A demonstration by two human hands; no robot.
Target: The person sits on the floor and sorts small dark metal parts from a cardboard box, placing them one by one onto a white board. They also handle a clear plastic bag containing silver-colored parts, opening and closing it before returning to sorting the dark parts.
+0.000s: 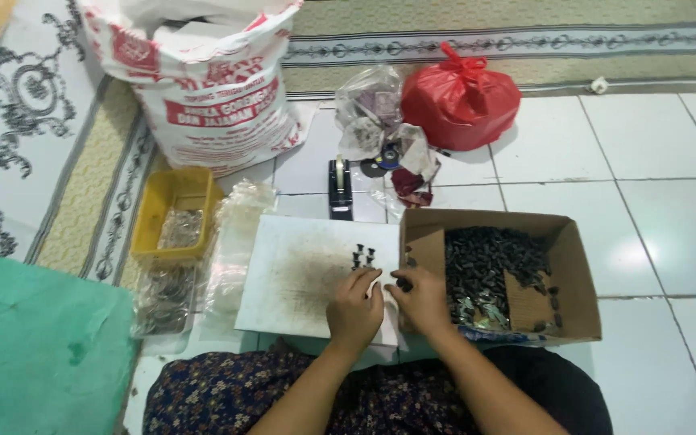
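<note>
Only a few small black screws (362,257) stand sorted on my white board (300,274); my left hand (354,310) and right hand (420,300), fingers curled together, pinch more beside the still-heaped cardboard box (573,266).

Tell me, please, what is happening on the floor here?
A person sits on the tiled floor, both hands over a white board. The left hand and right hand finger small dark pieces at the board's right edge; a few more pieces stand on the board. A cardboard box beside it holds a heap of them. A yellow tray with clear bags sits to the left.
</note>
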